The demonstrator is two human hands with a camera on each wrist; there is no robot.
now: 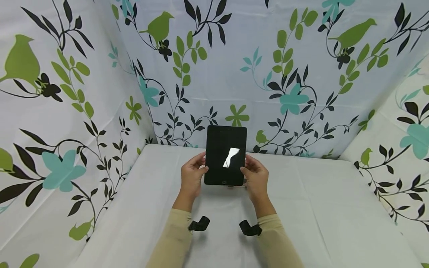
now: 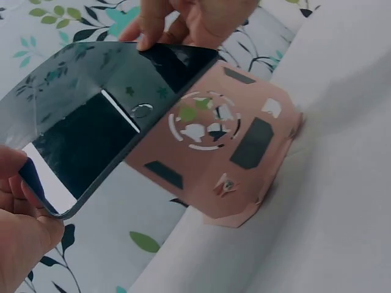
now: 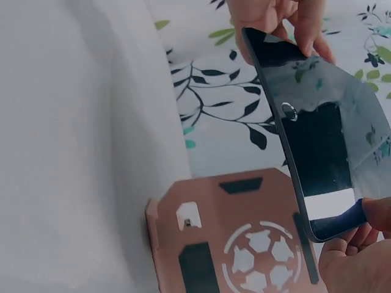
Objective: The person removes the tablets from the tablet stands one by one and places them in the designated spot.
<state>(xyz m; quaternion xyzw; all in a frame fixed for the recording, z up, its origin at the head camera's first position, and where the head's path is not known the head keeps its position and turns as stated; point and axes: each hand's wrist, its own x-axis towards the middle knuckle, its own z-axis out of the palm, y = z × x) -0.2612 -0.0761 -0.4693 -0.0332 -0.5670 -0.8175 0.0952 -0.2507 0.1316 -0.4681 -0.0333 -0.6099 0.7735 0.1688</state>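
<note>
A black tablet (image 1: 226, 145) with a dark, shiny screen is held between both hands, its round button at the edge nearest the person. My left hand (image 1: 191, 176) grips the left side, thumb on the front and fingers behind. The right side is gripped likewise by my right hand (image 1: 257, 178). Close to the tablet stands a rose-coloured stand (image 2: 244, 183) with dark pads and a ring-shaped cutout, seen in both wrist views. From the head, the tablet hides nearly all of that stand. Whether tablet and stand touch, I cannot tell.
A white-covered table (image 1: 315, 193) lies under the hands. Walls of white cloth (image 1: 221, 93) printed with birds, leaves and flowers rise at the back and both sides. A black mount (image 1: 200, 224) is strapped at the left wrist, and another black mount (image 1: 250, 228) at the right.
</note>
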